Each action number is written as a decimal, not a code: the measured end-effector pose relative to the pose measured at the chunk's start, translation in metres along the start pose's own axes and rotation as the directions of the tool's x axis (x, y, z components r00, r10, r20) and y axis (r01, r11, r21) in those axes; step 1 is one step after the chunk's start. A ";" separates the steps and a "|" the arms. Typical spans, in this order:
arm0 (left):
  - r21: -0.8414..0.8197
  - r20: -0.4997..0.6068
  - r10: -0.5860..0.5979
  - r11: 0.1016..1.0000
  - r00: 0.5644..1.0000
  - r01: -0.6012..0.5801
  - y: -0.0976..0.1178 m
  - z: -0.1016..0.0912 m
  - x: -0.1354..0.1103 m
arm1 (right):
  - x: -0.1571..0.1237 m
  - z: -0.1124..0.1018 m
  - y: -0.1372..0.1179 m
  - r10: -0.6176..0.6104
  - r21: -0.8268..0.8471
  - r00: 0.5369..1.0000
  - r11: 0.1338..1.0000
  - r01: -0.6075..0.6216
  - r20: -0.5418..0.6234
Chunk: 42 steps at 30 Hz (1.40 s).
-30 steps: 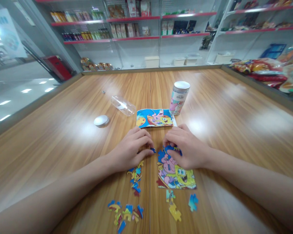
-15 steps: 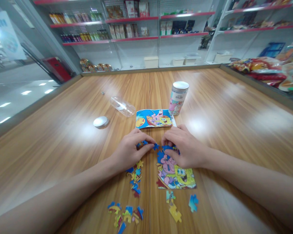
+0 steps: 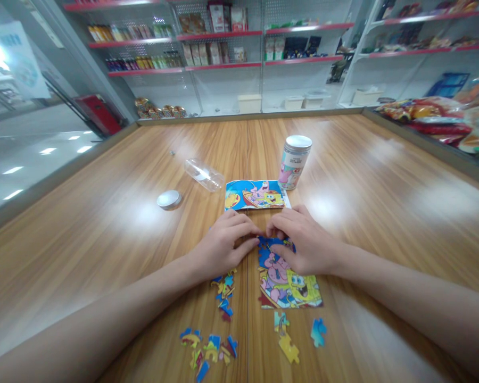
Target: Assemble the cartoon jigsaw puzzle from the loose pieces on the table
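Note:
A partly assembled cartoon jigsaw (image 3: 289, 287) lies on the wooden table (image 3: 104, 223) in front of me. My left hand (image 3: 223, 244) rests at its upper left corner, fingers curled and pressed on a blue piece there. My right hand (image 3: 303, 239) lies over the jigsaw's top edge, fingertips bent down onto the pieces beside the left hand. The two hands' fingertips nearly touch. Loose pieces (image 3: 223, 290) sit just below my left hand, and more loose pieces (image 3: 209, 351) lie nearer me.
A printed reference picture (image 3: 255, 195) lies beyond my hands. Behind it stands a capped puzzle can (image 3: 294, 162). A clear empty tube (image 3: 203, 174) lies on its side, with a silver lid (image 3: 168, 199) to its left. Snack bags (image 3: 435, 119) pile at the right edge.
My left hand has carried a small blue piece rightward up to the jigsaw's top left corner, closing the gap between the hands. The right hand has stayed on the top edge.

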<state>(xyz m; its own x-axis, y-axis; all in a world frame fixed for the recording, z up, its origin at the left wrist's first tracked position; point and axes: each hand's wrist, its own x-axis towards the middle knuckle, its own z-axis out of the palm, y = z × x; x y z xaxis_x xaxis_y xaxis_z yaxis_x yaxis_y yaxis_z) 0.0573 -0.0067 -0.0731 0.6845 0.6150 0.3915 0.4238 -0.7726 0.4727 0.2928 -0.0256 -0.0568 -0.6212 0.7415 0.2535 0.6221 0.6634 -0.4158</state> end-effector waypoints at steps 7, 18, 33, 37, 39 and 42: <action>0.031 0.006 -0.041 0.999 0.999 0.041 -0.003 0.002 -0.003 | -0.001 0.001 0.001 0.007 0.002 1.000 1.000 -0.007 -0.003; -0.018 0.039 0.036 0.999 0.999 -0.035 0.001 -0.003 0.000 | -0.001 -0.001 -0.001 0.016 -0.006 1.000 1.000 -0.016 0.007; 0.012 0.024 0.016 1.000 1.000 -0.016 0.007 -0.005 -0.004 | -0.002 -0.001 0.000 0.018 -0.013 1.000 1.000 -0.018 0.001; 0.083 0.056 0.106 0.990 0.993 -0.110 0.007 -0.007 -0.005 | -0.002 -0.002 -0.002 0.026 -0.013 1.000 1.000 -0.026 0.006; 0.117 0.048 0.134 0.983 0.990 -0.139 0.006 -0.008 -0.007 | -0.002 -0.002 -0.002 0.028 -0.013 1.000 1.000 -0.028 0.010; 0.145 0.037 0.160 0.976 0.986 -0.164 0.005 -0.008 -0.008 | -0.002 -0.001 -0.002 0.023 -0.015 1.000 1.000 -0.023 0.006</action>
<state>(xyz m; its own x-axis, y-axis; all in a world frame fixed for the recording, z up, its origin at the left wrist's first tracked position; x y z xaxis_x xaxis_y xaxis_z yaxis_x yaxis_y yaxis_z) 0.0493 -0.0143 -0.0673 0.7652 0.4769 0.4324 0.3872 -0.8776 0.2827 0.2935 -0.0281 -0.0552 -0.6096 0.7560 0.2385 0.6432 0.6475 -0.4087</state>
